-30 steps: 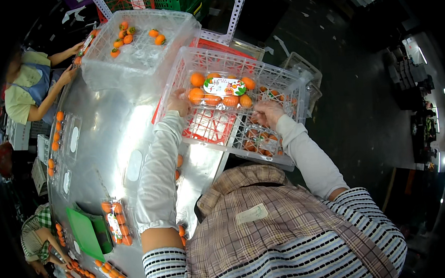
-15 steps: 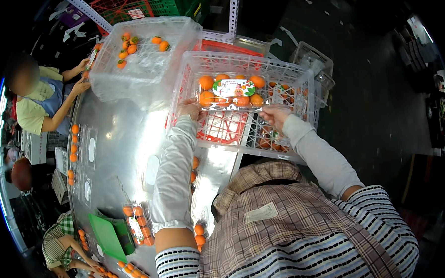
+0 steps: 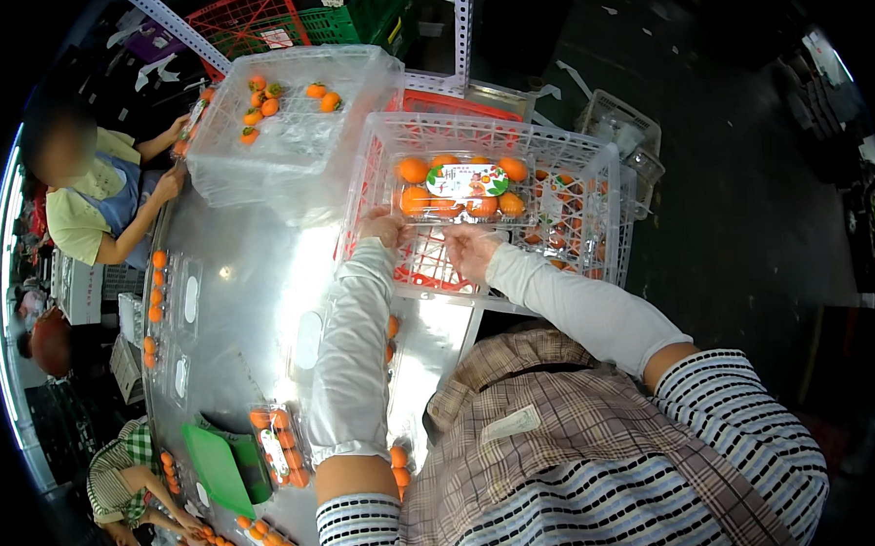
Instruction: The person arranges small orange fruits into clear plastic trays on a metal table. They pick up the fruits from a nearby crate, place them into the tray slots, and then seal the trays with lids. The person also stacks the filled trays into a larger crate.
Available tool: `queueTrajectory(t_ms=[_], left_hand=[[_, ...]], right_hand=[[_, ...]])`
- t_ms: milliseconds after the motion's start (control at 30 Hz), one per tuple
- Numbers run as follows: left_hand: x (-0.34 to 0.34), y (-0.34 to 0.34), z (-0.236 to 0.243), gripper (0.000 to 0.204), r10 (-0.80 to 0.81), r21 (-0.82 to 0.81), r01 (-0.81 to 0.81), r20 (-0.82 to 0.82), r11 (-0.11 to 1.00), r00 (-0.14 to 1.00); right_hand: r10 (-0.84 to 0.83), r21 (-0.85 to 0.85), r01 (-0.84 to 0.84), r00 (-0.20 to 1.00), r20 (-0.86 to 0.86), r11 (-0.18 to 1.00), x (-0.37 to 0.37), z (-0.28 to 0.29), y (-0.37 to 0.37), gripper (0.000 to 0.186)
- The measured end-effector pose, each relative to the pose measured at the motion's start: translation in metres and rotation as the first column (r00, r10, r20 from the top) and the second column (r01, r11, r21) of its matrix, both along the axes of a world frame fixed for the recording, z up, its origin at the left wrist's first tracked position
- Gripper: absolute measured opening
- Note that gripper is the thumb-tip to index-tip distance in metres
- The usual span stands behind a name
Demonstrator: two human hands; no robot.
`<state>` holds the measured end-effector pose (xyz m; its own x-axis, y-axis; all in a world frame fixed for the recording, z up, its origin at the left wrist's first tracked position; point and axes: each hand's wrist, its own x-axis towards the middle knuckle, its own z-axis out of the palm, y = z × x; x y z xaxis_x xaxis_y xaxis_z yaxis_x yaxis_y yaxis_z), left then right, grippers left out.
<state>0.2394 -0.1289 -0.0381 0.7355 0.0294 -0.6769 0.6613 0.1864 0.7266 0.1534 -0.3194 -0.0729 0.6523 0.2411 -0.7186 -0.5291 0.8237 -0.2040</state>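
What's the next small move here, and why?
Perhaps gently press down the labelled fruit pack: the left hand is by its near-left corner, the right hand near its closest edge, and I can't tell whether it lies flat in the crate.

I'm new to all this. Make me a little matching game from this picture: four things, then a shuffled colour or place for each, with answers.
Things:
1. Labelled fruit pack
2. Green container
3. Camera wearer's sleeve covers
4. Camera wearer's apron

Colours and places:
A. Brownish plaid
B. On the metal table, at the picture's lower left
C. Just beyond the left hand and right hand
D. Plain whitish

Right pairs: 1-C, 2-B, 3-D, 4-A
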Motion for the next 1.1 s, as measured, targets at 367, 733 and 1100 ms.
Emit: queueTrajectory(t_ms=[367,733,1100], left_hand=[[0.004,-0.005,0.004,0.048,-0.11,0.186,0.107,0.006,0.977,0.994],[0.032,0.008,-0.06,0.044,-0.308,0.526,0.084,0.353,0.846,0.883],[0.063,-0.012,-0.002,0.06,-0.333,0.549,0.162,0.228,0.82,0.915]], right_hand=[[-0.098,-0.315,0.068,0.992,-0.08,0.947,0.007,0.023,0.001,0.018],[0.38,-0.969,0.077,0.91,0.165,0.236,-0.007,0.108,-0.108,0.023],[0.009,-0.772,0.127,0.985,0.17,0.623,0.034,0.05,-0.113,0.017]])
